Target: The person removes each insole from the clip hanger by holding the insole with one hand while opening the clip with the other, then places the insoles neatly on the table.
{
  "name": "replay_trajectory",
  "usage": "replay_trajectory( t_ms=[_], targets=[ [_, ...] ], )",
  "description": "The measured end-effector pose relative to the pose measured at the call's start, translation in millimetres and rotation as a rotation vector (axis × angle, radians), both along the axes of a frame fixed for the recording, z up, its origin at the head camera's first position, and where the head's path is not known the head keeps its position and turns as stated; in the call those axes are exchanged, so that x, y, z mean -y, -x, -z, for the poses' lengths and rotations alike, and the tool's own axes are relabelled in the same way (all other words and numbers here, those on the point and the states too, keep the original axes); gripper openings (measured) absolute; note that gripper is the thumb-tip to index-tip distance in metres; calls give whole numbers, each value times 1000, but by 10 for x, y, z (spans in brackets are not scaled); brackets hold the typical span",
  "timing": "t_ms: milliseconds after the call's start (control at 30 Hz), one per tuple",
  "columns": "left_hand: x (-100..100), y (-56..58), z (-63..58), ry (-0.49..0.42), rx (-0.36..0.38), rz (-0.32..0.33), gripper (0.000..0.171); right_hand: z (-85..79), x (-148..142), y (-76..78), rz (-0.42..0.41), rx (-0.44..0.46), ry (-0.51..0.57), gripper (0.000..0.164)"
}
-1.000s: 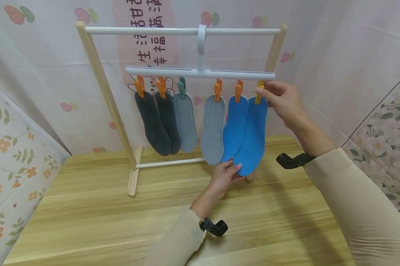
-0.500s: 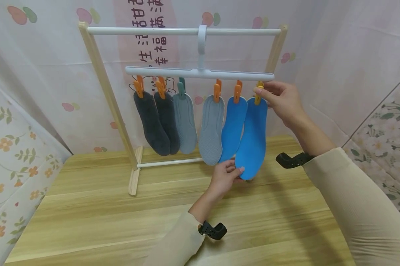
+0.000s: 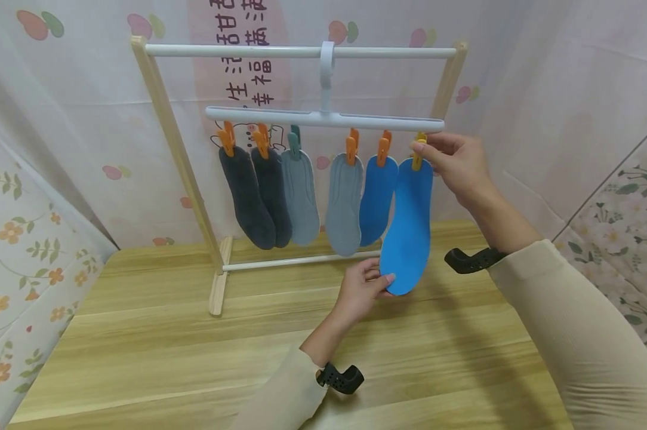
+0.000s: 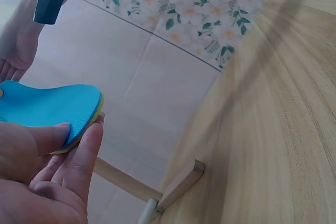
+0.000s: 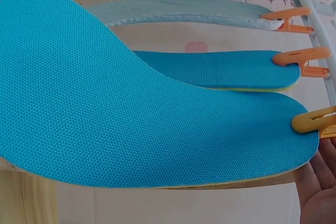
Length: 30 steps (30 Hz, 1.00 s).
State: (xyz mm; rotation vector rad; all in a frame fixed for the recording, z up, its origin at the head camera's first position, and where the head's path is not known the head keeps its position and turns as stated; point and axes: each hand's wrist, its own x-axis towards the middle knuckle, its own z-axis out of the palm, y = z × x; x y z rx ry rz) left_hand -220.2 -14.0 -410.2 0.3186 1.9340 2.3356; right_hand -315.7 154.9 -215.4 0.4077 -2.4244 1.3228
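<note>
In the head view, a blue insole (image 3: pixel 409 227) hangs at the right end of a white hanger (image 3: pixel 270 114), held at its top by a yellow clip (image 3: pixel 417 162). My right hand (image 3: pixel 460 164) pinches that clip between thumb and fingers. Below, my left hand (image 3: pixel 358 289) pinches the insole's wide lower end, thumb on its blue face. The left wrist view shows the insole's yellow underside edge (image 4: pixel 98 109) along my fingers. A second blue insole (image 3: pixel 377 203) hangs from an orange clip (image 3: pixel 384 149) just left of it, partly covered by a grey insole (image 3: pixel 345 203).
Farther left hang another grey insole (image 3: pixel 301 197) on a green clip and two dark insoles (image 3: pixel 248 200) on orange clips. The hanger hooks over a white rail (image 3: pixel 237 51) between wooden posts (image 3: pixel 173 143). The rack stands on a wood-grain table (image 3: pixel 141 358) before a printed curtain.
My left hand has drawn the blue insole's lower end slightly down and toward me. The second blue insole has come away from that hand and swung back. My right hand stays on the yellow clip.
</note>
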Motion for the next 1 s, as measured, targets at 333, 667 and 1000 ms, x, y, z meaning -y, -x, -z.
replay_trajectory(
  t_ms=[333,667,1000],
  targets=[
    [30,14,31,0,7,2,39,-8,32,13,1,22,60,50],
    [61,3,40,4,0,-4,41,-7,29,50,-15,78,159,50],
    [132,-110,128,23,16,15,40,-7,38,79,-89,70,283,50]
  ],
)
